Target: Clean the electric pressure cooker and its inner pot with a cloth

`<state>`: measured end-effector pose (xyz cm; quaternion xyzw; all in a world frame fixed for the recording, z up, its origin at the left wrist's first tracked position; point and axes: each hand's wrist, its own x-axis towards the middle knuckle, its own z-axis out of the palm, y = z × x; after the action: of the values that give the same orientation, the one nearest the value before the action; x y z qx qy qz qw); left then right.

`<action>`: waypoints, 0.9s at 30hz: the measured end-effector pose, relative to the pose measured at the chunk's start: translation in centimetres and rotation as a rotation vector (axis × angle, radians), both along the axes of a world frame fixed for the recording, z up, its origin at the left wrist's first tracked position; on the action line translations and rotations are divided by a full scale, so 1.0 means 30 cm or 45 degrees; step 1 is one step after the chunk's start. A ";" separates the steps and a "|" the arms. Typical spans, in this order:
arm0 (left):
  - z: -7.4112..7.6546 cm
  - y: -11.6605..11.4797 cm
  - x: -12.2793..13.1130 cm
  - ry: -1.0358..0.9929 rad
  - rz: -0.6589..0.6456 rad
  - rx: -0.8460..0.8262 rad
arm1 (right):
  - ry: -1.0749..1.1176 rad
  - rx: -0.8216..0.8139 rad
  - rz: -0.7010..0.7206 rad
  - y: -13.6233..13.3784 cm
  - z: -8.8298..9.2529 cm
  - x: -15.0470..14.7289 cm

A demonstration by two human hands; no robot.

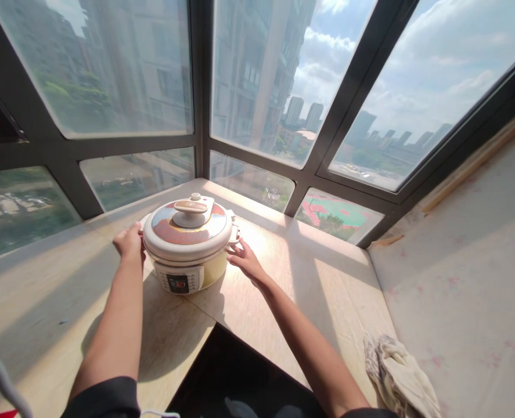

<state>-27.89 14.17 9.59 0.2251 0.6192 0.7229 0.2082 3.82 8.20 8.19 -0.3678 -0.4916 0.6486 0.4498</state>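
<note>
A cream electric pressure cooker [216,273] stands upright on the pale counter, its lid [165,223] on and closed. The lid carries a coloured picture and a brown-topped knob. On the front is a control panel [179,280] with a dark display. My left hand [130,241] is closed around the cooker's left side handle, with most fingertips hidden behind it. At the other side, my right hand [246,261] has its fingers apart, just below the right side handle [234,233]. Its fingertips are at the cooker's wall; whether they press on it I cannot tell.
Framed windows [257,75] rise behind the counter [318,290]. A crumpled cloth [400,371] lies at the right, by a patterned wall [466,278]. A black, shiny panel [235,371] is in front of me. A grey cable [2,377] curves at the lower left.
</note>
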 end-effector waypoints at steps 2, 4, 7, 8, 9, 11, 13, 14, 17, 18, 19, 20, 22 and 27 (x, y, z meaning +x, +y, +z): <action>0.004 -0.031 0.012 -0.099 0.027 -0.059 | -0.039 -0.104 0.023 -0.026 -0.021 0.029; 0.008 -0.075 0.035 -0.148 0.087 -0.035 | -0.069 -0.172 0.030 -0.062 -0.051 0.073; 0.017 -0.150 0.114 -0.028 0.211 0.264 | -0.079 -0.189 0.010 -0.130 -0.103 0.167; 0.021 -0.175 0.161 0.028 0.275 0.384 | -0.082 -0.195 -0.009 -0.154 -0.118 0.206; 0.027 -0.199 0.221 0.067 0.369 0.476 | -0.084 -0.206 -0.034 -0.180 -0.132 0.250; 0.035 -0.245 0.381 0.112 0.511 0.566 | -0.092 -0.231 -0.109 -0.233 -0.156 0.351; 0.032 -0.292 0.585 0.111 0.442 0.551 | -0.111 -0.257 -0.239 -0.293 -0.178 0.469; 0.023 -0.319 0.696 0.103 0.334 0.519 | -0.128 -0.272 -0.325 -0.326 -0.189 0.533; -0.040 -0.415 1.019 0.160 -0.192 0.346 | -0.201 -0.302 -0.621 -0.443 -0.225 0.743; -0.073 -0.453 1.113 0.172 -0.382 0.286 | -0.230 -0.295 -0.711 -0.487 -0.237 0.817; -0.111 -0.492 1.195 0.180 -0.565 0.227 | -0.271 -0.274 -0.808 -0.535 -0.250 0.891; -0.153 -0.533 1.263 0.205 -0.753 0.172 | -0.329 -0.248 -0.910 -0.585 -0.263 0.964; -0.244 -0.611 1.360 0.326 -1.110 0.088 | -0.540 -0.153 -1.132 -0.691 -0.291 1.098; -0.451 -0.733 1.401 0.653 -1.548 -0.035 | -1.353 0.241 -1.304 -0.935 -0.384 1.268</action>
<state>14.14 -7.81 -3.96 0.6971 0.4209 0.3921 0.4280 41.87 -19.84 -3.35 -0.7748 -0.4636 0.0472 0.4272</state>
